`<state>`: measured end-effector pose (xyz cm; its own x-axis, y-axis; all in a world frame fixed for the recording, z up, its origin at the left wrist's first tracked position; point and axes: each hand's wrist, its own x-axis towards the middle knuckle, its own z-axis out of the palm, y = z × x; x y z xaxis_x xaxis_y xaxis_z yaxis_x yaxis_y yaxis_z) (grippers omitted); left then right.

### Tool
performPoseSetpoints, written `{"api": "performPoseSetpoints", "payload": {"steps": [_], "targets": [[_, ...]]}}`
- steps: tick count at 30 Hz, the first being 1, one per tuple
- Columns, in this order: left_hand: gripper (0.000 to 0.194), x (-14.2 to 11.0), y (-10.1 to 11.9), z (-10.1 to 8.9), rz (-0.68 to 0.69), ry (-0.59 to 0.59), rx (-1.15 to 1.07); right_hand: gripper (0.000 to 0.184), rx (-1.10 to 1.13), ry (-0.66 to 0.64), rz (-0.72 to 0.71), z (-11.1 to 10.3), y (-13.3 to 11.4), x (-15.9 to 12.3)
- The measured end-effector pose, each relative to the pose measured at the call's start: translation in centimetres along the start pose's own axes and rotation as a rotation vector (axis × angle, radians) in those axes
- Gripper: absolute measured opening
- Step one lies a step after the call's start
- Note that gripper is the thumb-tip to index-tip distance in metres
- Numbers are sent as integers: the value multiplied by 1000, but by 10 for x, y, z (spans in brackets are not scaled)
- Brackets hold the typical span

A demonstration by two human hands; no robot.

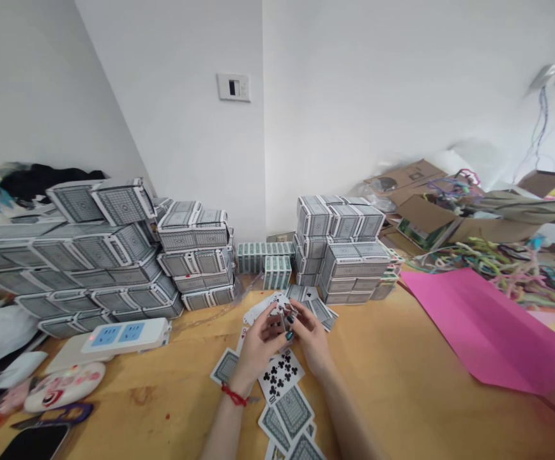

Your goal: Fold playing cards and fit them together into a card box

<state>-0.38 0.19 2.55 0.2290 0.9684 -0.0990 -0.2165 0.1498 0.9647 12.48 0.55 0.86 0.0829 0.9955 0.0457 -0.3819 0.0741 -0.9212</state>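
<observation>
Above the middle of the table, my left hand (260,338) and my right hand (310,332) meet with bent fingers around a playing card (283,317). It appears to be folded, though my fingers cover much of it. A red cord circles my left wrist. Between my forearms lies a face-up club card (281,375), with several face-down cards (294,412) overlapping below it. One face-down card (224,366) rests left of my left wrist. Behind my hands are fanned face-up cards (257,311) and patterned face-down cards (324,313).
Blocks made of cards stand stacked at left (114,249), centre-left (195,255) and right (354,255). Green card boxes (277,271) sit between them. A power strip (126,335), a knife (61,414) and a phone (35,444) lie left; pink paper (488,326) lies right.
</observation>
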Motion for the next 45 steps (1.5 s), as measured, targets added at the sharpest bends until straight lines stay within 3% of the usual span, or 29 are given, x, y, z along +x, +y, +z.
{"api": "performPoseSetpoints", "payload": {"steps": [7,13,21,26,32,38,45], "targets": [[56,-1,-8,2,196,-27,219,39,10,-13,-11,2,-3,-1],[56,-1,-11,1,259,-29,379,36,-39,-77,-8,1,-6,-1],[54,1,-19,-5,369,62,626,33,-197,-140,-114,1,-11,-3],[56,2,-20,-7,422,115,790,30,-311,-56,-107,5,-5,-2],[57,-1,-17,-6,457,111,884,41,-127,8,23,4,1,1],[57,-1,-17,-6,492,150,939,33,-277,-29,-35,3,-1,2],[58,-1,-15,-10,517,115,953,30,-267,-32,11,2,-4,1]]}}
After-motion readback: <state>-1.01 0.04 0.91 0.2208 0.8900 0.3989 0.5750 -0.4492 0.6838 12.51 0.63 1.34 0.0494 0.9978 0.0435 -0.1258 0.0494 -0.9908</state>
